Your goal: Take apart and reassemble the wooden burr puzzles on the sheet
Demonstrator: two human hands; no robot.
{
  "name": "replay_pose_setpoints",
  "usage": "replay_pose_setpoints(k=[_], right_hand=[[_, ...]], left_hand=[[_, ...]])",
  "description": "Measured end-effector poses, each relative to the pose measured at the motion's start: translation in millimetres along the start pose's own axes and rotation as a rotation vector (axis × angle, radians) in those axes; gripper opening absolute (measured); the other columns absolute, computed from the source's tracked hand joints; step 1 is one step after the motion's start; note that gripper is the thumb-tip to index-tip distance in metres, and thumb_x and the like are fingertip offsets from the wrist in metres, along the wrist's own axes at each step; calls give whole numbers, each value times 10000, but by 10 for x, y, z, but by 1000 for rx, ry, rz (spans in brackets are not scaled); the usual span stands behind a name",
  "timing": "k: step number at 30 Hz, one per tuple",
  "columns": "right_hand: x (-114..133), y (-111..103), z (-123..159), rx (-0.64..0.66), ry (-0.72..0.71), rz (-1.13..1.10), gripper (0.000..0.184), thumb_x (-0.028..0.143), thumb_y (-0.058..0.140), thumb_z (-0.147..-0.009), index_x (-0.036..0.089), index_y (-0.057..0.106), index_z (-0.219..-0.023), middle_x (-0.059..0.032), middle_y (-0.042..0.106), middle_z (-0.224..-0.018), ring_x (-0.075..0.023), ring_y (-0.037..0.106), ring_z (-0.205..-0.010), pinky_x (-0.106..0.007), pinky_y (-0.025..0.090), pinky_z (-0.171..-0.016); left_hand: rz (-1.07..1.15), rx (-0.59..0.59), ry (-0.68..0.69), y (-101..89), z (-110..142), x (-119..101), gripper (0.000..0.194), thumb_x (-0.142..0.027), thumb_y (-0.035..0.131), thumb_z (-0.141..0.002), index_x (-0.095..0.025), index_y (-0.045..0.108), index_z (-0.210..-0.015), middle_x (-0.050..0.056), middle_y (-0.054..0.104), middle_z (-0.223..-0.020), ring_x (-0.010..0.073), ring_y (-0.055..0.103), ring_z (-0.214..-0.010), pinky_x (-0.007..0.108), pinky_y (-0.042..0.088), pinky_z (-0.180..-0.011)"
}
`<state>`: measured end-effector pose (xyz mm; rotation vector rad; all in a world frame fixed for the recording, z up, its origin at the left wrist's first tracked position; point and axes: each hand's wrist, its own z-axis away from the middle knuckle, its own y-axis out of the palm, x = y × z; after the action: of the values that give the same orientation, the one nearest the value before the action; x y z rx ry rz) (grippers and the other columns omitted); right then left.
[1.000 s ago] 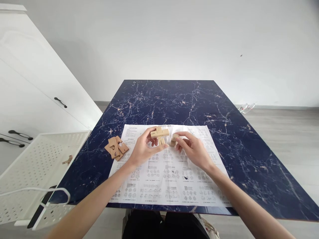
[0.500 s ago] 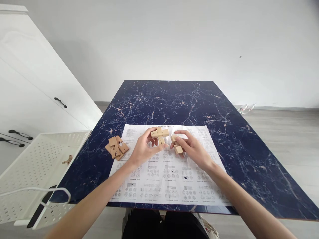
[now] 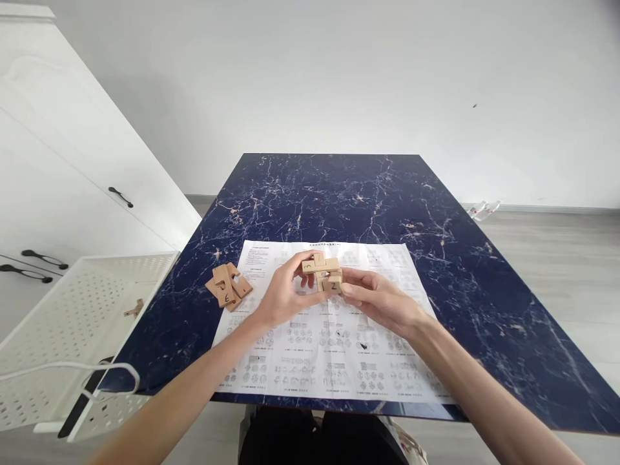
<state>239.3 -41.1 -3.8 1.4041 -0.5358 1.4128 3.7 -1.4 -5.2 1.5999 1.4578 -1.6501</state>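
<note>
Joined wooden puzzle blocks (image 3: 317, 266), one marked 3, are gripped between the thumb and fingers of my left hand (image 3: 283, 294). My right hand (image 3: 382, 300) pinches another notched wooden block (image 3: 333, 285), marked 2, against the lower right of the joined blocks. How far the notches fit into each other I cannot tell. Both hands are above a printed paper sheet (image 3: 300, 381) covered with small diagrams. Left of my left hand, several flat wooden pieces with cut-outs (image 3: 227, 289) lie in an overlapping pile, partly by the sheet's edge.
The sheet rests on a dark blue marbled table (image 3: 329, 194). At the left stands a white perforated basket (image 3: 62, 310) with a small wooden piece (image 3: 134, 309) inside and a white cable (image 3: 72, 366) across it. A white cabinet (image 3: 87, 168) is beyond; bottles (image 3: 484, 210) stand on the floor.
My right hand has moved left and turned its block so the 2 shows, bringing it against the joined blocks in my left hand. Earlier a gap separated them.
</note>
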Motion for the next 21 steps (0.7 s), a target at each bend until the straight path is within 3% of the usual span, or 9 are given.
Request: replay_pose_setpoints(k=[3, 6, 9, 12, 15, 18, 21], right_hand=[[-17, 51, 10, -121, -28, 64, 605, 528, 754, -1003, 230, 658, -1521, -59, 709, -1002, -204, 619, -921, -405, 538, -953], [-43, 96, 13, -175, -77, 115, 624, 544, 727, -1010, 254, 612, -1551, -67, 715, -1074, -208, 626, -926, -408, 544, -925], [-85, 117, -1, -255, -139, 120, 534, 537, 755, -988, 280, 650, -1443, -71, 718, -1186, -178, 627, -860, -391, 562, -877], [-126, 123, -26, -315, -185, 136, 394, 526, 761, -984, 248, 732, -1261, -61, 734, -1090, -179, 646, -860, -405, 574, -928], [-139, 137, -43, -259, -185, 95, 355, 533, 696, -1028, 243, 790, -1209, -77, 763, -1048, -223, 706, -1017, -455, 550, -1080], [-140, 155, -50, -171, -129, 78, 332, 515, 703, -1031, 286, 800, -1252, -91, 781, -1233, -254, 720, -1188, -483, 525, -1158], [-157, 152, -57, -185, -98, 102, 324, 476, 762, -995, 316, 785, -1275, -81, 772, -1317, -265, 716, -1247, -501, 522, -1171]], left_hand=[[-39, -10, 34, 9, 1, 1, 697, -571, 879, -846, -235, 605, -1392, 57, 713, -1077, 171, 641, -784, 315, 585, -707], [-75, -38, 49, 21, 5, -5, 675, -571, 885, -840, -243, 613, -1363, 55, 725, -1082, 174, 662, -776, 307, 578, -680], [-80, -65, 40, 30, 9, -9, 674, -564, 895, -829, -241, 610, -1348, 59, 734, -1093, 190, 688, -808, 309, 582, -683], [-76, -73, 17, 34, 11, -12, 665, -553, 898, -825, -233, 608, -1331, 65, 743, -1106, 208, 711, -841, 317, 595, -695], [-68, -88, -19, 34, 12, -11, 667, -542, 900, -825, -230, 592, -1329, 78, 752, -1151, 242, 745, -937, 339, 624, -748], [-49, -94, -30, 36, 11, -6, 673, -521, 914, -817, -234, 589, -1332, 88, 755, -1222, 285, 756, -1095, 403, 642, -911], [-32, -79, -24, 40, 9, -2, 673, -499, 924, -813, -238, 597, -1341, 92, 751, -1264, 296, 752, -1141, 430, 641, -959]])
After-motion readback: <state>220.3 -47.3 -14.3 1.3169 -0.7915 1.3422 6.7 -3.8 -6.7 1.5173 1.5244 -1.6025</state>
